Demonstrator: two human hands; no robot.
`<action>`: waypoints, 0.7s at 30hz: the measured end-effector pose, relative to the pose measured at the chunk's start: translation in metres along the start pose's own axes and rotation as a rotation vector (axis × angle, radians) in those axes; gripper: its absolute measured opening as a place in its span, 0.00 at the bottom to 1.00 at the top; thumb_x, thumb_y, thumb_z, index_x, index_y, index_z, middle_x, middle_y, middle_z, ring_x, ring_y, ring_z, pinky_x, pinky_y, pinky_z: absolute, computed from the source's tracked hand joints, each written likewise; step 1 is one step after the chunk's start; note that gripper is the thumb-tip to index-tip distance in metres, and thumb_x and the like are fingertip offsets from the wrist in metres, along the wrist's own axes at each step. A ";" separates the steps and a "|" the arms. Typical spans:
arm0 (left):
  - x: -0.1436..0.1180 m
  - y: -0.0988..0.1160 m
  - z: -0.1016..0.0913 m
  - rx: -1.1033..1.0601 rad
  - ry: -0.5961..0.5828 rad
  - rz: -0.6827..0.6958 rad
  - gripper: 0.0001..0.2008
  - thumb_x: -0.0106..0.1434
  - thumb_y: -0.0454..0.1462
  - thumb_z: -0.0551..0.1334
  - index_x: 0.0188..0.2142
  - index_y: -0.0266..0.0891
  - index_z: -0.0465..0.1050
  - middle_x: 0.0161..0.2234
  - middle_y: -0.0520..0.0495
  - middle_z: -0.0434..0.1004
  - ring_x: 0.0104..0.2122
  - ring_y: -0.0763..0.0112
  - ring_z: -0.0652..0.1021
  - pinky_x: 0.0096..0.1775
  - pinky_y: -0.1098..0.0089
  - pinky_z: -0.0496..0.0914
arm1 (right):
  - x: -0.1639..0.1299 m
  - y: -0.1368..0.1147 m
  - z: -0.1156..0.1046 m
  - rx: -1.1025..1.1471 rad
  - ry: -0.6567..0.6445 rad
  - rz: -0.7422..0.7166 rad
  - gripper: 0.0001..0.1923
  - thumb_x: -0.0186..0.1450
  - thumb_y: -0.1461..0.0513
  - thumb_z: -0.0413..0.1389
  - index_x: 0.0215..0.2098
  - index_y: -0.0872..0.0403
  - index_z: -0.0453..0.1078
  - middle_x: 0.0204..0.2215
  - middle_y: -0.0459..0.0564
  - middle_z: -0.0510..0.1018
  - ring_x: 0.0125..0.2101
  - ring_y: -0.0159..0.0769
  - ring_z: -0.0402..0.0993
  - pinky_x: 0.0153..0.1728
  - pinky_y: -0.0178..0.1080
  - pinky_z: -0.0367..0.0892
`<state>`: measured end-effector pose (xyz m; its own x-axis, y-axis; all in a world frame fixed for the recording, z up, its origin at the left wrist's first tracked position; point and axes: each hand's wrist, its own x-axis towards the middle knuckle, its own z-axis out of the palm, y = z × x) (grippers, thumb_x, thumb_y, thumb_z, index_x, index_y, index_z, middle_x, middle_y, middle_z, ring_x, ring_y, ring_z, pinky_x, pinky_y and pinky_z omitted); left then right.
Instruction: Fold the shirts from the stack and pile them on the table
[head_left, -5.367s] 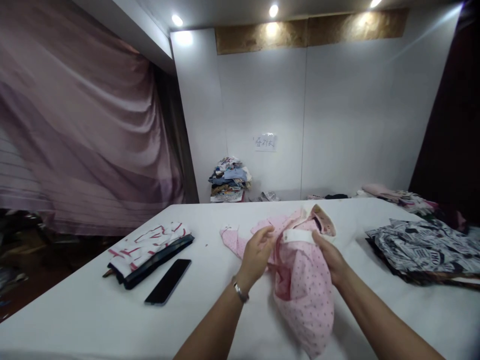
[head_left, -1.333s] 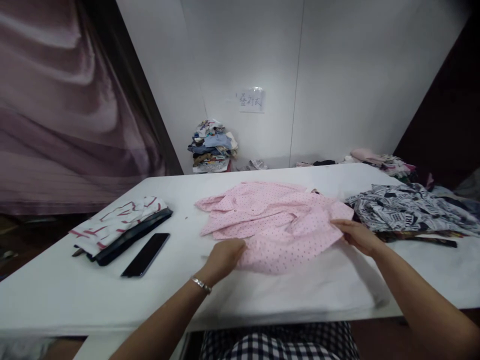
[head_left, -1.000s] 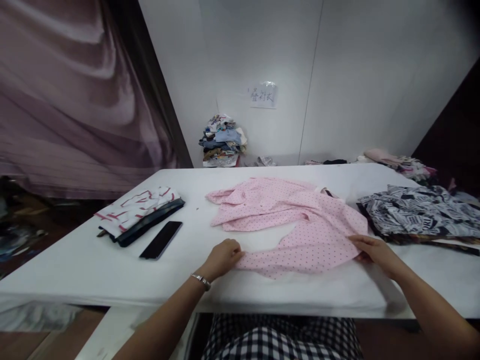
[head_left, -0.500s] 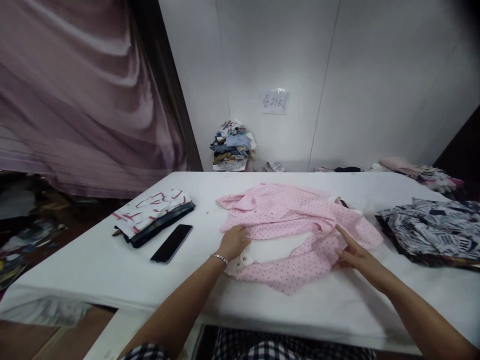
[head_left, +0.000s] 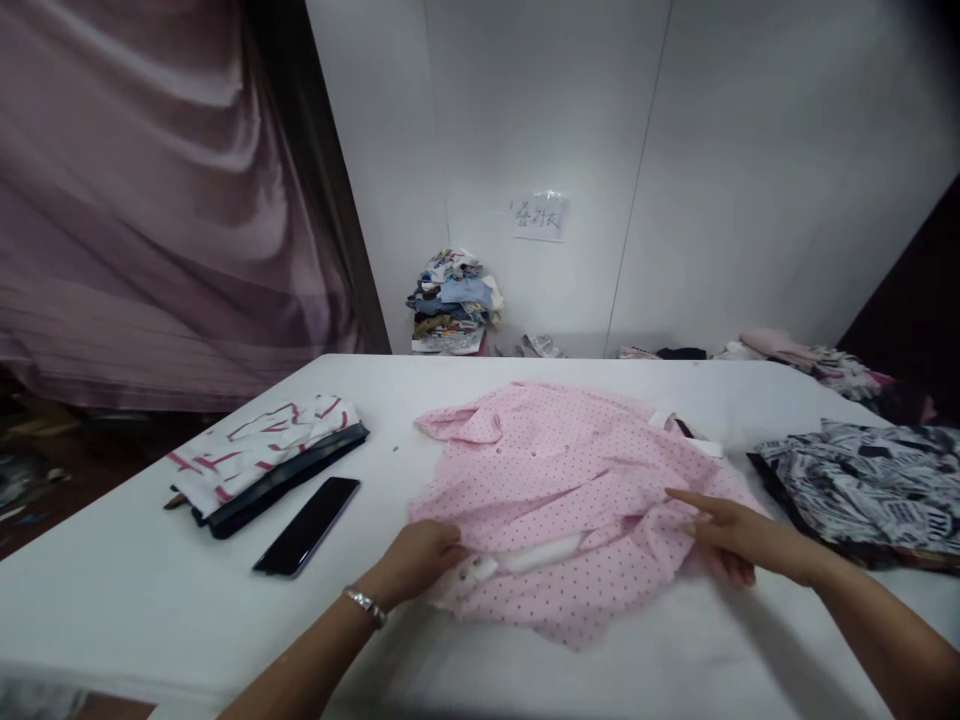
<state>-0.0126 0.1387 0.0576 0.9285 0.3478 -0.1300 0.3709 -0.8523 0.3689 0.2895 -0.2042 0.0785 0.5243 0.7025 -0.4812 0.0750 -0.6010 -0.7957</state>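
Pink shirt (head_left: 559, 480) flat beside phone (head_left: 307, 525): L hand (head_left: 420, 562) pinches near hem, R hand (head_left: 731, 535) open-fingered, presses shirt's far side.

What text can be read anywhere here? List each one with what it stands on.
Paper sign on the white wall: a few handwritten characters, too blurred to read for sure.
Black-and-white printed garment at the right of the table: the print may hold letters, too small to tell.
Phone, pink dotted shirt, folded white-and-red garment: no readable text.
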 end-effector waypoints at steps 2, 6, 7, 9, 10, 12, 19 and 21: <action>0.011 -0.007 -0.006 -0.122 0.042 -0.047 0.19 0.64 0.48 0.52 0.23 0.40 0.67 0.23 0.51 0.71 0.24 0.69 0.70 0.26 0.71 0.58 | 0.014 -0.014 -0.015 0.061 0.030 -0.079 0.40 0.59 0.49 0.59 0.65 0.52 0.55 0.18 0.47 0.76 0.16 0.35 0.71 0.16 0.33 0.65; 0.056 -0.020 -0.014 -0.110 0.379 -0.191 0.22 0.66 0.51 0.48 0.33 0.40 0.72 0.33 0.47 0.76 0.32 0.66 0.74 0.33 0.67 0.65 | 0.075 -0.031 -0.040 0.154 0.380 -0.202 0.28 0.57 0.55 0.61 0.55 0.56 0.68 0.34 0.55 0.81 0.27 0.36 0.76 0.24 0.35 0.71; 0.068 -0.024 -0.009 -0.061 0.439 -0.205 0.20 0.66 0.49 0.49 0.38 0.39 0.73 0.39 0.44 0.76 0.38 0.63 0.75 0.38 0.66 0.66 | 0.095 -0.034 -0.043 0.144 0.444 -0.206 0.25 0.57 0.56 0.61 0.52 0.56 0.70 0.37 0.56 0.81 0.30 0.38 0.77 0.26 0.36 0.72; 0.086 -0.032 0.008 0.048 0.482 -0.185 0.18 0.66 0.46 0.52 0.46 0.38 0.71 0.49 0.40 0.73 0.49 0.59 0.71 0.49 0.60 0.64 | 0.133 -0.039 -0.047 0.067 0.506 -0.213 0.20 0.57 0.58 0.60 0.46 0.56 0.74 0.40 0.56 0.80 0.37 0.42 0.77 0.30 0.38 0.72; 0.093 -0.035 0.019 0.102 0.480 -0.163 0.19 0.65 0.46 0.54 0.49 0.38 0.70 0.52 0.38 0.71 0.53 0.57 0.69 0.53 0.57 0.62 | 0.151 -0.043 -0.047 -0.013 0.527 -0.221 0.18 0.57 0.58 0.59 0.44 0.55 0.75 0.42 0.56 0.80 0.40 0.44 0.76 0.33 0.39 0.72; 0.100 -0.039 0.037 0.184 0.471 -0.119 0.20 0.65 0.46 0.55 0.51 0.38 0.69 0.55 0.38 0.68 0.56 0.55 0.65 0.55 0.53 0.58 | 0.186 -0.054 -0.048 -0.216 0.561 -0.248 0.15 0.59 0.58 0.57 0.42 0.55 0.76 0.46 0.55 0.78 0.45 0.46 0.74 0.42 0.42 0.71; 0.097 -0.043 0.047 0.216 0.483 -0.107 0.20 0.66 0.47 0.54 0.52 0.40 0.68 0.56 0.40 0.67 0.57 0.55 0.64 0.56 0.52 0.58 | 0.282 -0.086 -0.045 -0.481 0.611 -0.189 0.22 0.62 0.59 0.54 0.54 0.57 0.69 0.55 0.61 0.70 0.57 0.52 0.63 0.55 0.50 0.58; 0.097 -0.043 0.047 0.212 0.485 -0.108 0.20 0.66 0.47 0.54 0.52 0.41 0.68 0.57 0.40 0.67 0.57 0.56 0.64 0.56 0.53 0.57 | 0.300 -0.092 -0.042 -0.515 0.613 -0.141 0.24 0.61 0.59 0.56 0.54 0.59 0.69 0.53 0.65 0.71 0.55 0.58 0.64 0.54 0.56 0.58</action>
<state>0.0619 0.1908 -0.0137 0.7889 0.5355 0.3013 0.5057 -0.8444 0.1769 0.4755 0.0456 0.0226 0.8409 0.5409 0.0164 0.4775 -0.7274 -0.4927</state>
